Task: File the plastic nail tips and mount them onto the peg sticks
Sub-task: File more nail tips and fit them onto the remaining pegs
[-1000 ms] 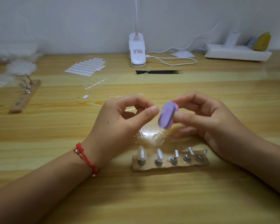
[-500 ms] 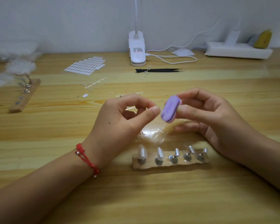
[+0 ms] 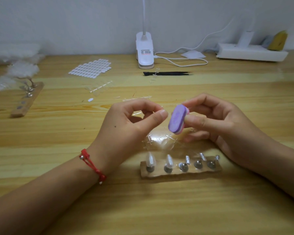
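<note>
My right hand [image 3: 215,122] pinches a small purple filing block [image 3: 176,120] between thumb and fingers, tilted, above the wooden table. My left hand [image 3: 131,126] is held just left of the block with thumb and forefinger pinched together; the clear nail tip between them is too small to make out. Below the hands lies a wooden peg strip [image 3: 180,168] with several metal pegs; the two leftmost pegs carry clear nail tips [image 3: 150,161]. A clear sprue of nail tips [image 3: 159,141] lies between the strip and my hands.
A second wooden peg strip [image 3: 26,100] lies at far left. A sheet of white adhesive tabs [image 3: 92,68], black tweezers [image 3: 168,73], a white clip lamp [image 3: 145,53] with cable, and a white power strip [image 3: 251,53] sit at the back. Loose clear sprues [image 3: 100,88] lie mid-table.
My right hand has moved the purple block up and then slightly back down beside my left fingertips. My left hand has stayed nearly still.
</note>
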